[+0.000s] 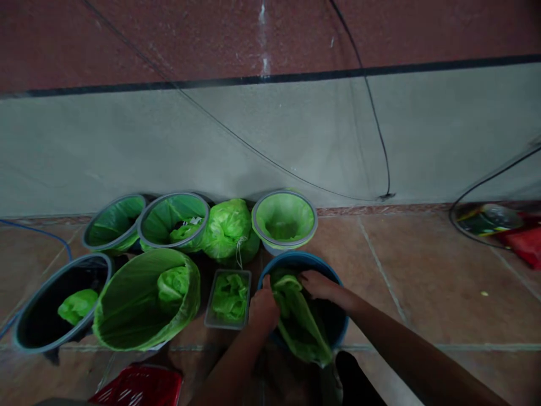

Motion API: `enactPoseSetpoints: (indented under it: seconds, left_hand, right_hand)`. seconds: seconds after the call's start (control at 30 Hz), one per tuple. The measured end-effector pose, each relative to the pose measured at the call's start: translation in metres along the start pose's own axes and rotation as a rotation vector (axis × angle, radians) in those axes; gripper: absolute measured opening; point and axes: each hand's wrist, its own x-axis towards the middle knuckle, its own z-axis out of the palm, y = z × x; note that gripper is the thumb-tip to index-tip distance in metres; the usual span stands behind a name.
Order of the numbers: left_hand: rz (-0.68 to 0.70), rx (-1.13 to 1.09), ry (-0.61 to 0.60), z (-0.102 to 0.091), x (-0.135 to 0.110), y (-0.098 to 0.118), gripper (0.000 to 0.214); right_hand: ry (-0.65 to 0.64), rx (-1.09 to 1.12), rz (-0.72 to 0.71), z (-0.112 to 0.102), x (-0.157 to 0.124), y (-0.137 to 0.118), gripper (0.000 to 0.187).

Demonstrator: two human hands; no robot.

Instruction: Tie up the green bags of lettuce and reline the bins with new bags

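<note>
A blue bin point(329, 269) stands on the floor right in front of me. A green plastic bag point(298, 318) hangs half in it, draped over its near rim. My left hand point(264, 309) grips the bag at the bin's left rim, fingers closed. My right hand point(319, 285) reaches into the bin from the right and pinches the bag's upper edge.
Several bins lined with green bags stand to the left along the grey wall point(270, 141). A tied green bag point(228, 228) and a small tray of folded bags point(228, 299) sit between them. A red basket point(139, 388) lies near my feet. Cables run across wall and floor.
</note>
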Motion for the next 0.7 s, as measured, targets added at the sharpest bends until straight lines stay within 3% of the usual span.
enactPoseSetpoints:
  seconds: [0.13,0.23,0.33,0.43,0.5,0.57,0.7]
  left_hand:
    - [0.043,0.006,0.02,-0.008,-0.001,-0.002,0.068]
    - [0.089,0.01,0.067,-0.021,-0.004,-0.004,0.056]
    - [0.089,0.019,0.117,-0.04,-0.008,-0.01,0.038]
    - [-0.004,0.051,0.19,-0.059,-0.013,-0.022,0.034]
    - [-0.074,0.06,0.218,-0.065,-0.015,-0.032,0.031]
    - [-0.137,0.051,0.191,-0.064,-0.016,-0.038,0.028]
    - [-0.136,0.084,0.103,-0.051,-0.019,-0.037,0.025]
  right_hand:
    - [-0.054,0.279,-0.084,0.017,-0.02,-0.004,0.05]
    - [0.066,0.243,-0.15,0.03,-0.034,0.003,0.043]
    - [0.335,0.285,-0.112,0.013,-0.052,0.012,0.035]
    - [0.723,0.482,-0.113,-0.018,-0.083,0.036,0.048]
    - [0.879,0.501,-0.007,-0.026,-0.11,0.063,0.055]
    - [0.858,0.425,0.147,-0.017,-0.134,0.097,0.054]
    - [0.592,0.163,0.324,0.017,-0.166,0.145,0.059]
